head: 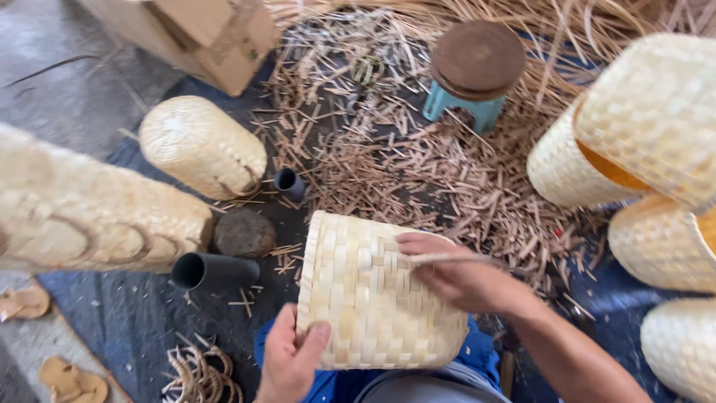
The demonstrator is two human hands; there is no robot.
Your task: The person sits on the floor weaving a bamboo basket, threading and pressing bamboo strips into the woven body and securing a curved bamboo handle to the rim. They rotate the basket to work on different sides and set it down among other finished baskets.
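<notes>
A pale woven bamboo basket (365,291) lies on its side across my lap, its rim toward the left. My left hand (289,362) grips the basket's lower left edge, thumb on the weave. My right hand (455,275) rests on the basket's upper right side, fingers pinched on a thin bamboo strip (451,259) that sticks out to the right.
Finished woven baskets lie at left (200,145) and stack at right (649,112). A round-topped stool (476,63) stands among bamboo offcuts. Two black tubes (212,270) (289,182), a dark stone (245,233), a cardboard box (201,33) and coiled strips (200,377) sit nearby.
</notes>
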